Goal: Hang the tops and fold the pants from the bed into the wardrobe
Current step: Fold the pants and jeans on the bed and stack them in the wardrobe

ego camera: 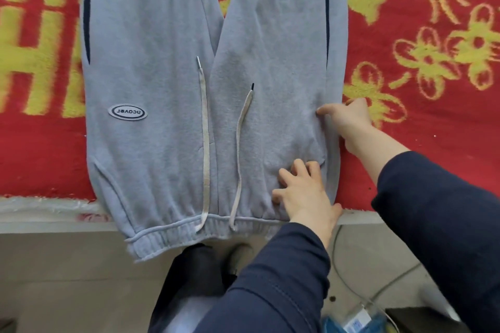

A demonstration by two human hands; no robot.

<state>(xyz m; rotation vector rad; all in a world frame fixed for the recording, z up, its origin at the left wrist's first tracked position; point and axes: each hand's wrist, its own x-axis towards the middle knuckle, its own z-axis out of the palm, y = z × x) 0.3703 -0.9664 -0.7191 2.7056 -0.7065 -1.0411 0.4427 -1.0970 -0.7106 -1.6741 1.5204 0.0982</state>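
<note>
Grey sweatpants (pixel 162 76) lie flat on the bed, waistband toward me and hanging over the bed edge, legs running away. They have dark side stripes, an oval logo patch (pixel 127 111) and two pale drawstrings (pixel 205 143). My left hand (pixel 305 192) rests flat with fingers spread on the fabric near the waistband, on the right side. My right hand (pixel 349 119) lies at the right side seam of the pants, fingers touching the cloth edge; I cannot tell whether it pinches the fabric.
A red blanket with yellow patterns (pixel 433 62) covers the bed. The bed's pale front edge (pixel 54 213) runs across the view. Below it is grey floor with a white cable (pixel 349 278), a blue-and-white packet (pixel 354 319) and my feet.
</note>
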